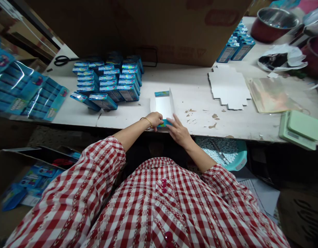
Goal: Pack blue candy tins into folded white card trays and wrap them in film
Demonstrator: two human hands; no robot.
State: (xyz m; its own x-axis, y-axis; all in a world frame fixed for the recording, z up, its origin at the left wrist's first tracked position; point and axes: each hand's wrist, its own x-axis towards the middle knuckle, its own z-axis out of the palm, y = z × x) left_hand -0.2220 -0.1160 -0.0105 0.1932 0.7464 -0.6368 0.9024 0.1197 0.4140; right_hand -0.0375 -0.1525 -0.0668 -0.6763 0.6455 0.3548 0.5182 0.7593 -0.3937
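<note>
The flat, half-folded carton (162, 105) is lying on the tabletop (195, 89) just beyond both hands, the left hand (155, 120) pinching its near blue flap and the right hand (178, 132) pressing spread fingers beside it; it is looking light and easily creased, and best taken by its folds.

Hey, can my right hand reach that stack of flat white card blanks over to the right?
Probably yes. Only bare tabletop lies between the right hand and the white card blanks; nothing blocks it, though it rests on the half-folded box.
</note>
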